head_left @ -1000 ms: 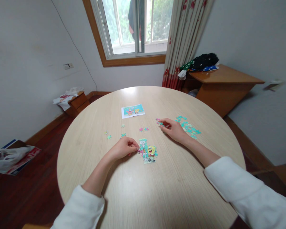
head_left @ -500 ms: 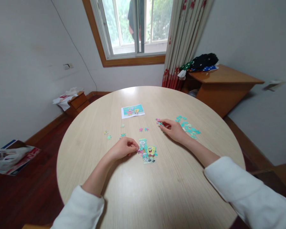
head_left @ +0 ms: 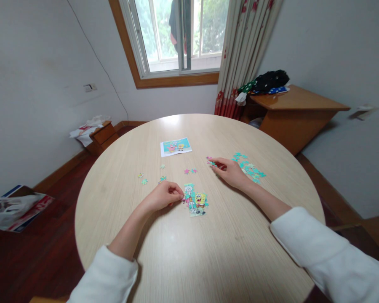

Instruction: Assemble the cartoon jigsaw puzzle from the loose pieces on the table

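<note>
My left hand (head_left: 164, 195) is closed in a pinch on a small, dark pink puzzle piece (head_left: 183, 199), mostly hidden by the fingertips. It is at the left edge of a partly joined jigsaw (head_left: 192, 206), which shows a pale blue-green figure and a yellow square figure. Farther right, my right hand (head_left: 229, 170) rests low over the table, thumb and fingers apart. Its fingertips are beside a few pink and teal puzzle pieces (head_left: 212, 163); whether they touch them is hard to see.
A printed picture (head_left: 177, 147) lies beyond the jigsaw on the round table (head_left: 205, 261). Two loose pieces (head_left: 190, 171) sit between them. Several more (head_left: 144, 182) are scattered at left, and a teal pile (head_left: 254, 171) spreads beyond my right hand.
</note>
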Tool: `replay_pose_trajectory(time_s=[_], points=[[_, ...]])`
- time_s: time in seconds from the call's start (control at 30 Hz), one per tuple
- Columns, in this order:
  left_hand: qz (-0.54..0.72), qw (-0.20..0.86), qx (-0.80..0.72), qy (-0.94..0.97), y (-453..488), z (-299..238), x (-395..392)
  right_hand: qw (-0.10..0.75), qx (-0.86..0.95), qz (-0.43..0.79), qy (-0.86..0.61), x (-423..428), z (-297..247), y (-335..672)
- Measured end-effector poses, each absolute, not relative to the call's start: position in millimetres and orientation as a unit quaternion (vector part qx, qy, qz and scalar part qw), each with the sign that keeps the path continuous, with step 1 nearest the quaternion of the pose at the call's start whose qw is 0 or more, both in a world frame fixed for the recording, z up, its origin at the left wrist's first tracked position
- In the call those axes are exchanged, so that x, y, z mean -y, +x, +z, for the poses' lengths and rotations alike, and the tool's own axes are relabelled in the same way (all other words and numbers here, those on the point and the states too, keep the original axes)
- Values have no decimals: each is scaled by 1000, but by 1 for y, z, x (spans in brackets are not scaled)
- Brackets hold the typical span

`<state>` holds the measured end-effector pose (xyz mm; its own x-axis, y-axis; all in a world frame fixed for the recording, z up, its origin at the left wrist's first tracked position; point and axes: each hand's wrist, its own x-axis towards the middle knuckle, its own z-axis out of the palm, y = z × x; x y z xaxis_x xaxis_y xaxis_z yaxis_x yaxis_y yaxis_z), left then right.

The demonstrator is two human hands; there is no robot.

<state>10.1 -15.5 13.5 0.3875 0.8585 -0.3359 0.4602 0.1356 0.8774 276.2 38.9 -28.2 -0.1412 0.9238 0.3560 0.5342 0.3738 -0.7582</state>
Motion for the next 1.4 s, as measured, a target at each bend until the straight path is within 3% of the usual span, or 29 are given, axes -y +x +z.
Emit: replay_pose_trajectory(time_s=[0.2,0.63,1.0,1.4], points=[[179,546,-524,628,11,15,15,424,705,261,-506,-40,-29,277],[223,602,-489,591,4,11,13,567,427,516,-480,-46,-23,280],[347,709,-418,449,-4,10,7,557,410,537,-483,-45,-20,281],[468,713,-450,265,-6,18,6,557,390,547,-489,-44,-20,279]])
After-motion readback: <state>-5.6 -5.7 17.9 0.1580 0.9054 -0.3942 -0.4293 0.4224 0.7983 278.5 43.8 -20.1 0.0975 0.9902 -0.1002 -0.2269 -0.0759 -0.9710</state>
